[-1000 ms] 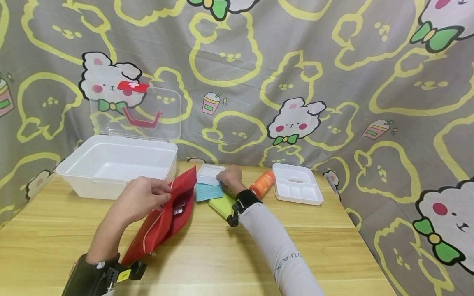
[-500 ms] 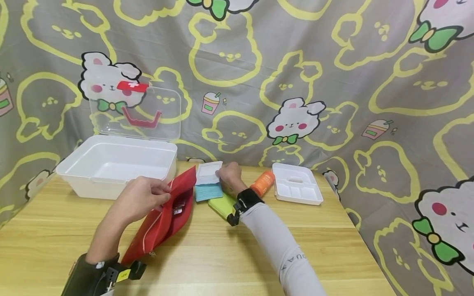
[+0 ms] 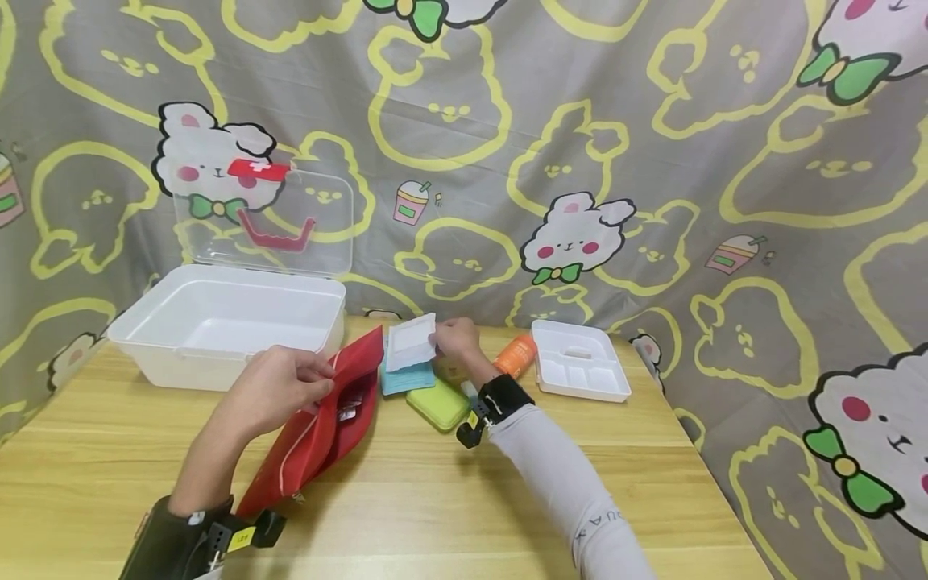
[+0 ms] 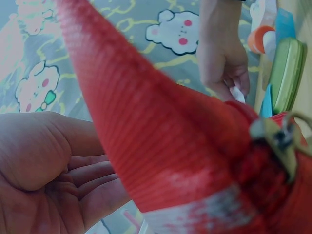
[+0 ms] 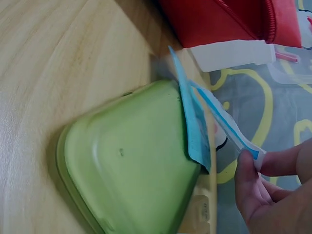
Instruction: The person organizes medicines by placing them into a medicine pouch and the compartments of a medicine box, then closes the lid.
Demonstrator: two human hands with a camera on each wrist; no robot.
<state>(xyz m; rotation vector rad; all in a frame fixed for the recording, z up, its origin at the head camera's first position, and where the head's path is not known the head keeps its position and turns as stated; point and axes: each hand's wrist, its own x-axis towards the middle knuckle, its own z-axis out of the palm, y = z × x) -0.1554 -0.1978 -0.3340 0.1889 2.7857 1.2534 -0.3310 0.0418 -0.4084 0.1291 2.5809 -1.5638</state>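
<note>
My left hand [image 3: 271, 395] holds the upper edge of a red zippered pouch [image 3: 308, 459], whose mouth gapes and shows small white labels inside. In the left wrist view the pouch's fabric [image 4: 146, 122] hides some of the fingertips. Between thumb and fingers, my right hand [image 3: 458, 338] pinches the edge of a flat white packet [image 3: 412, 341], blue along one face in the right wrist view. The packet is raised and tilted above a light blue packet [image 3: 409, 379]. Just in front lies a green case [image 3: 438, 404], with its rounded lid [image 5: 126, 156] filling much of the right wrist view.
A white box [image 3: 181, 366] with its clear lid [image 3: 326, 213] raised stands at the back left. An orange bottle [image 3: 516, 354] lies right of my right hand, beside a white compartment tray [image 3: 616, 385]. A patterned curtain [image 3: 464, 185] hangs behind the wooden table [image 3: 435, 499].
My right hand has lifted the white packet and tilted it up off the blue one, and its wrist has shifted right, uncovering more of the green case. The left hand and pouch stay put.
</note>
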